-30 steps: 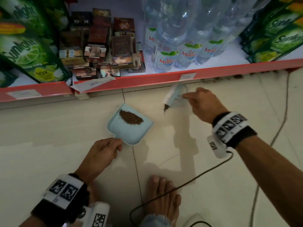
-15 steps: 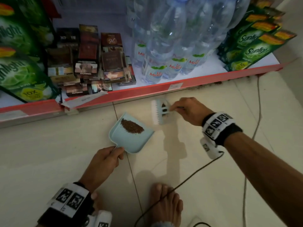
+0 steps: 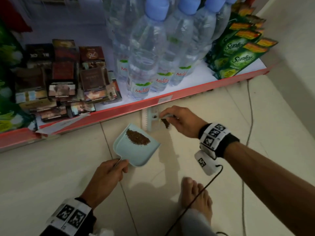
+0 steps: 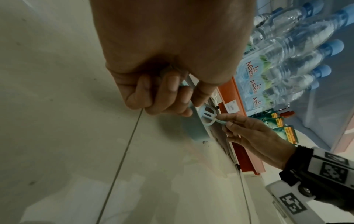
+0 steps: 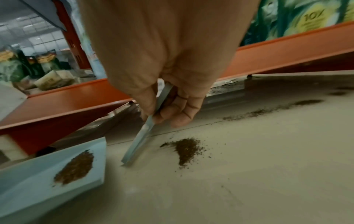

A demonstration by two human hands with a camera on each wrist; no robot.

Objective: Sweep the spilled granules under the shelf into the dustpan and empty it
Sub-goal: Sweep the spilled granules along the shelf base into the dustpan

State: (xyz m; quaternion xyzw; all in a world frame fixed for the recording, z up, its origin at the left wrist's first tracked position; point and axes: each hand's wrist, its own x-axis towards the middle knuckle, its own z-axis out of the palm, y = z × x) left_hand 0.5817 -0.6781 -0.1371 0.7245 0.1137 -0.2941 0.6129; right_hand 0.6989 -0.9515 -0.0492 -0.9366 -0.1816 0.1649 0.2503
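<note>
A light blue dustpan (image 3: 136, 150) lies flat on the tiled floor with a heap of brown granules (image 3: 138, 137) inside it. My left hand (image 3: 112, 171) grips its handle, fingers (image 4: 162, 94) curled round it. My right hand (image 3: 180, 121) pinches the thin handle of a small blue brush (image 3: 150, 120), whose head stands just right of the dustpan's mouth, close to the shelf edge. A small pile of granules (image 5: 187, 149) sits on the floor right of the brush handle (image 5: 141, 136). More granules (image 5: 268, 111) trail along the floor by the shelf base.
The red-edged bottom shelf (image 3: 119, 109) runs just behind the brush, carrying water bottles (image 3: 144, 65), dark boxes (image 3: 64, 79) and green pouches (image 3: 238, 53). My bare foot (image 3: 196, 198) and a black cable (image 3: 204, 186) lie on the floor behind the dustpan.
My right hand has swung the brush left toward the dustpan's mouth and turned its head; the loose pile now lies on the handle side. The left hand and dustpan have stayed put.
</note>
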